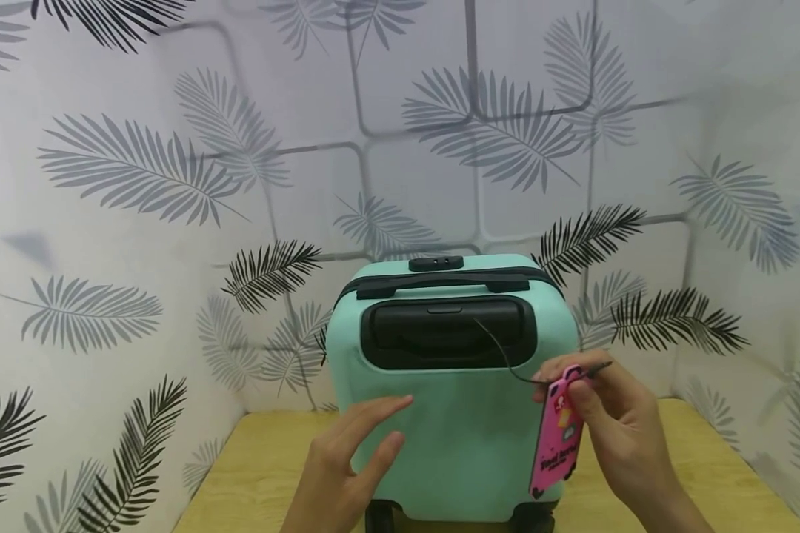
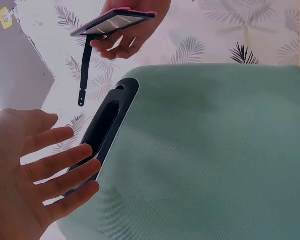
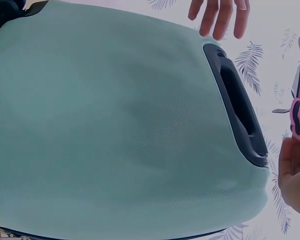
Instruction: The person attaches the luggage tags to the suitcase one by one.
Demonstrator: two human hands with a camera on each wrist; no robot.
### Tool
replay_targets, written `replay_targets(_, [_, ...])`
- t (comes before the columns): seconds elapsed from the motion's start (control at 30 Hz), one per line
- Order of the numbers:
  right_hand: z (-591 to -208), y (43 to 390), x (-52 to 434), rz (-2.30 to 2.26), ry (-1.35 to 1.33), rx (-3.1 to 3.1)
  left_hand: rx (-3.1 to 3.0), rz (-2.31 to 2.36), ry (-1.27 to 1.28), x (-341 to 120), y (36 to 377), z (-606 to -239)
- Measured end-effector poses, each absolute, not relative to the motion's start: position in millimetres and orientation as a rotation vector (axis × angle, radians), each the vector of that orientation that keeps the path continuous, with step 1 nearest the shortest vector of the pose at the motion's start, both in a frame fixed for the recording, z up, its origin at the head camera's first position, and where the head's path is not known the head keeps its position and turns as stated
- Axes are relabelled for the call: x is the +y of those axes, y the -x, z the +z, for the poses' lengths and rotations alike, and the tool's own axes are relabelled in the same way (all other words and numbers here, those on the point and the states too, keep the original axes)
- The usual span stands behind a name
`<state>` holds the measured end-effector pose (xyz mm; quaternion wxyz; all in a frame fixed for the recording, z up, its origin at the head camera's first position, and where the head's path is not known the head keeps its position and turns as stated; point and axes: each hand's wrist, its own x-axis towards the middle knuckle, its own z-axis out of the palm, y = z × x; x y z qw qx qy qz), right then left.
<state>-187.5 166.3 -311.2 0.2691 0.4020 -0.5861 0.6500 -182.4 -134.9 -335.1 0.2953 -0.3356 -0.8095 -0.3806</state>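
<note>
One pink tag (image 1: 555, 444) is held up in front of the case (image 1: 453, 437), toward its right side, by the right hand (image 1: 620, 426). The tag is pinched at its top, by the small loop, between thumb and fingers. It seems to be held there so that its flat part is left to hang down and is not covered. From the tag comes a thin black strap (image 1: 500, 349). In the left wrist view, its long end is seen to hang loose, apart from the case, with small holes near the tip. How the strap is joined to the tag cannot be told, as that spot is hidden by the fingers.

Nothing is held by the left hand (image 1: 343, 459). Its grip is spread, with the fingers apart, and it is raised near the case on the left. It is perhaps kept free so that help can be given to the other hand.

The case is stood upright on the table (image 1: 713, 459), on black wheels (image 1: 381, 518), with a leafy wall (image 1: 140, 296) behind. The side with the black hollow (image 1: 407, 357) is turned to the person, likely so that the hollow and the top handle (image 1: 440, 280) can be reached with ease.
</note>
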Motion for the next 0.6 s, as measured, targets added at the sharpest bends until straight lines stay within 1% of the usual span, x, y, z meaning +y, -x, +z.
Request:
replay_targets(0.43, [-298.5, 196.7, 161.4, 1.742, -1.081, -1.549, -2.163, -1.019, 0.866, -136.0, 180.6, -330.6])
replay_targets(0.6, [-293.1, 194.3, 158.3, 1.732, -0.999, -1.616, -2.162, -1.025, 0.867, -135.9, 179.6, -328.6])
